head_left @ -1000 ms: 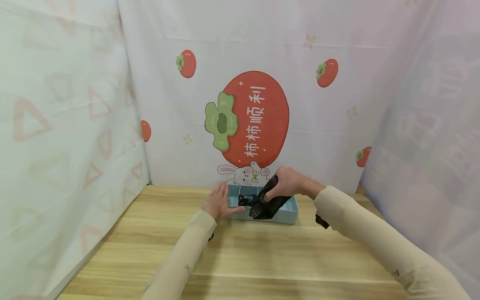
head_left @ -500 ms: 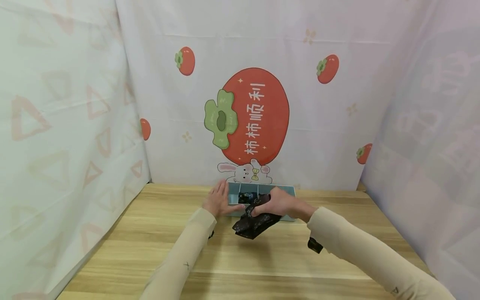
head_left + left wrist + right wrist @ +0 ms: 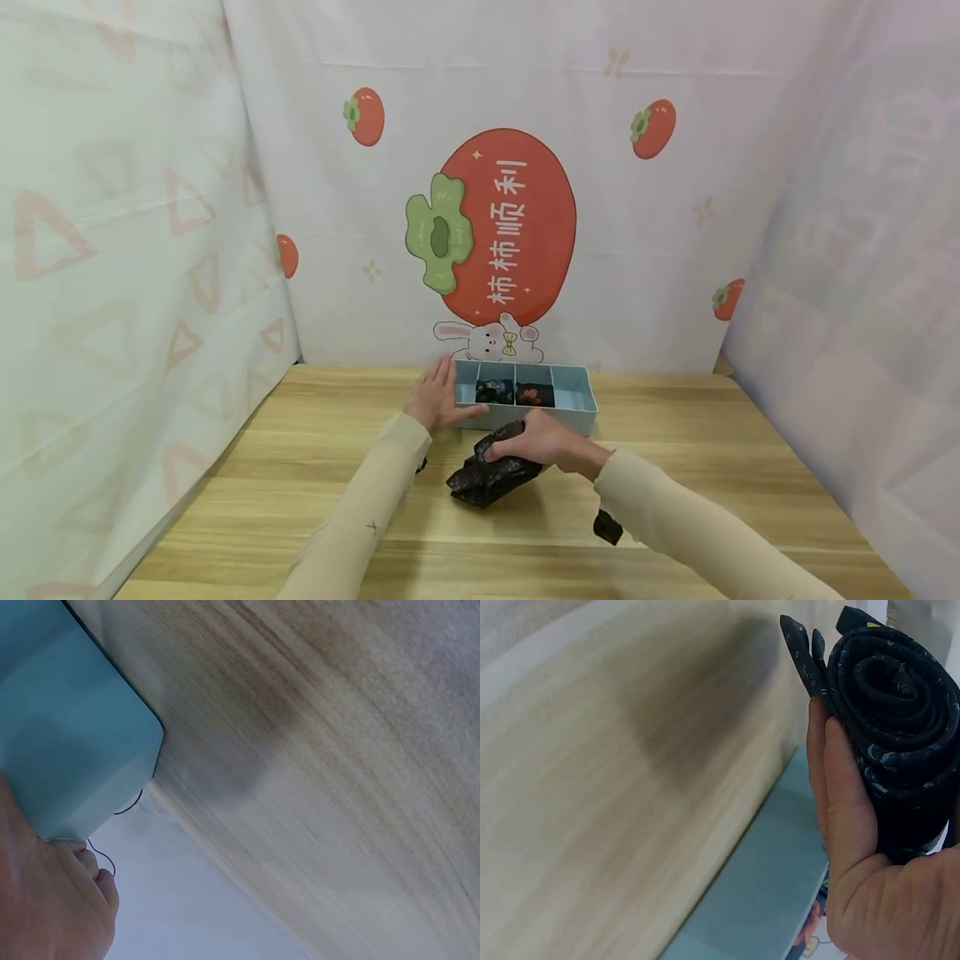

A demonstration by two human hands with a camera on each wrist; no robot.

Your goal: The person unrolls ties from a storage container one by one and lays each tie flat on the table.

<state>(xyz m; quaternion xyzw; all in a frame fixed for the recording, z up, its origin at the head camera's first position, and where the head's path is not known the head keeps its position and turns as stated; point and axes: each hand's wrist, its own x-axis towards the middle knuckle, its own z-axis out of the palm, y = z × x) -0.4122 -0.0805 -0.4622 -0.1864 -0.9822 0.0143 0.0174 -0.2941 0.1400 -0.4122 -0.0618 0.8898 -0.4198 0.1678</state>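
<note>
The right hand [image 3: 542, 438] grips dark rolled cloth [image 3: 491, 477] before the blue box [image 3: 574, 387], which the left hand's [image 3: 435, 402] straight fingers [image 3: 442, 372] touch.

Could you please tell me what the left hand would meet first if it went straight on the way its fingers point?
Most likely the white backdrop behind the table; the blue box sits beside the left hand's fingers. The gap is hard to judge.

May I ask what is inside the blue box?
The box holds a blue-patterned cloth and an orange-patterned cloth in its middle compartments. Its front wall hides their lower parts; the left hand covers part of its left end.
</note>
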